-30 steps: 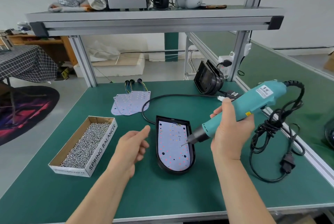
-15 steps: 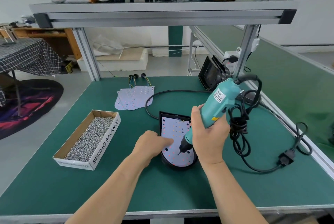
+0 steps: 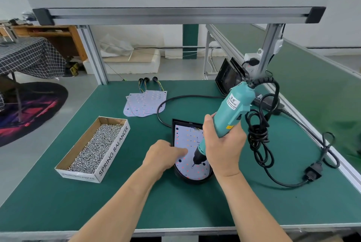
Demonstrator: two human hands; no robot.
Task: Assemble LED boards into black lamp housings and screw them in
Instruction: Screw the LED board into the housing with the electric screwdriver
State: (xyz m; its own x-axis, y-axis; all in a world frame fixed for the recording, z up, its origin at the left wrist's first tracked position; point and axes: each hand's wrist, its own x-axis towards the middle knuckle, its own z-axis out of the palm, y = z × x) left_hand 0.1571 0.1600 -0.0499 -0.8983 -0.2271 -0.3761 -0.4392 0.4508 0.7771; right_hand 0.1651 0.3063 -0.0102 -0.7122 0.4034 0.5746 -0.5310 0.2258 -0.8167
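- Right hand (image 3: 222, 144) wraps its fingers and thumb tightly round the lower barrel of a teal plastic electric screwdriver (image 3: 234, 108); the tool stands nearly upright, its thin metal bit touching the board
- Its white label carries small dark print, too fine to read with certainty; a yellow sticker sits lower down
- Left hand (image 3: 164, 155) lies knuckles up, fingers stretched out and pressing on the board's left part
- White, matte LED board (image 3: 187, 138), dotted with red and orange points, lies inside a black lamp housing (image 3: 195, 180) with a square far end and rounded near end, at the middle of the green-matted desk (image 3: 195, 212)
- To the left, an oblong brown cardboard box (image 3: 115, 151) printed "SPRING BALANCER" holds shiny silver screws (image 3: 93, 148)
- A stack of spare white LED boards (image 3: 145, 103) with coloured wires lies behind it
- A glossy black coiled cable (image 3: 257, 136) hangs from the screwdriver
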